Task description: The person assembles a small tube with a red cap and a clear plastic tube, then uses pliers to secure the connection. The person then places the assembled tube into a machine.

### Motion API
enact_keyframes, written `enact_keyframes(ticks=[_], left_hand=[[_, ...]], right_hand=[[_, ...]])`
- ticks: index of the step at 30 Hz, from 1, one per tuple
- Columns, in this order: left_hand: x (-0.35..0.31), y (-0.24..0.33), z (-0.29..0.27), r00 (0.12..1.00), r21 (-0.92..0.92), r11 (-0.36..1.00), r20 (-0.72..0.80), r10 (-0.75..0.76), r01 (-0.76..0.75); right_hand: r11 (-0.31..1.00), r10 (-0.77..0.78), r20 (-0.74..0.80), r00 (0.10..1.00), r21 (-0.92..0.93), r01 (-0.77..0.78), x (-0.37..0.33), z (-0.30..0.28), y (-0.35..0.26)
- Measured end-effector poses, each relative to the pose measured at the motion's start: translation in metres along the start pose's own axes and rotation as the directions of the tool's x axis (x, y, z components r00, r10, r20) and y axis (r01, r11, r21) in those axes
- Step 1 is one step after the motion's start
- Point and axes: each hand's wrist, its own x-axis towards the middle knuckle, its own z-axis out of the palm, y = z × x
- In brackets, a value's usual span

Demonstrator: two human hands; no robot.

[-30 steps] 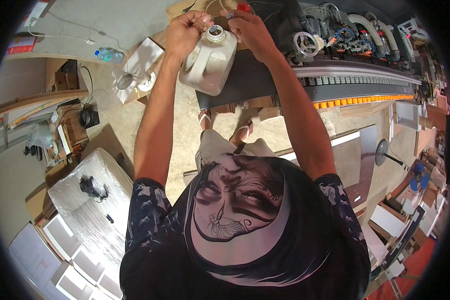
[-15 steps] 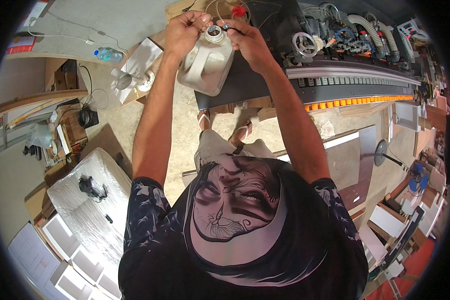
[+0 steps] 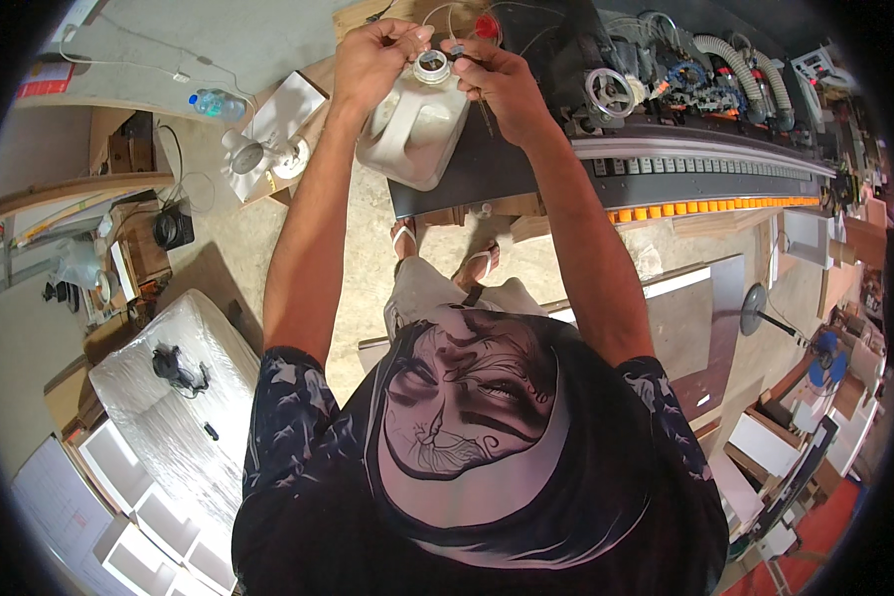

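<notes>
A whitish plastic jug (image 3: 415,137) stands on the dark machine table, its round neck (image 3: 431,68) uncapped and facing me. On the left of the neck, my left hand (image 3: 372,68) is closed in a pinch, with a thin clear tube (image 3: 426,20) running to its fingertips. On the other side my right hand (image 3: 503,87) is closed, with a small fitting (image 3: 456,50) at its fingertips and a slender brownish rod (image 3: 485,115) sticking out below the fingers. What exactly lies inside each grip is partly hidden. A red cap-like piece (image 3: 487,27) lies just beyond.
A machine with a handwheel (image 3: 609,91), hoses and an orange-edged rail (image 3: 710,207) extends to the right. On the left are a white lamp-like fixture (image 3: 248,157), a water bottle (image 3: 218,104) and a plastic-wrapped block (image 3: 174,382). Boards lie on the floor.
My right hand has turned slightly, and the slender rod now shows below it. The tube above the jug has shifted a little. The jug stays nearly in place.
</notes>
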Motion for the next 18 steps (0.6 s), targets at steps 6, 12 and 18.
enact_keyframes(ticks=[6,12,18], left_hand=[[0.0012,0.0046,0.0014,1.000,0.107,0.994,-0.022,-0.014,0.017],[0.0061,0.0013,-0.0002,0.999,0.131,0.991,-0.027,-0.022,0.026],[0.0006,-0.0043,-0.0032,1.000,0.059,0.998,0.003,0.020,-0.020]], right_hand=[[1.000,0.007,0.001,1.000,0.003,-0.007,0.0025,-0.0014,0.0057],[1.000,-0.001,0.008,1.000,-0.003,0.001,0.0042,-0.0031,0.0074],[0.999,0.016,0.002,1.000,-0.034,-0.016,0.0008,-0.0030,0.0024]])
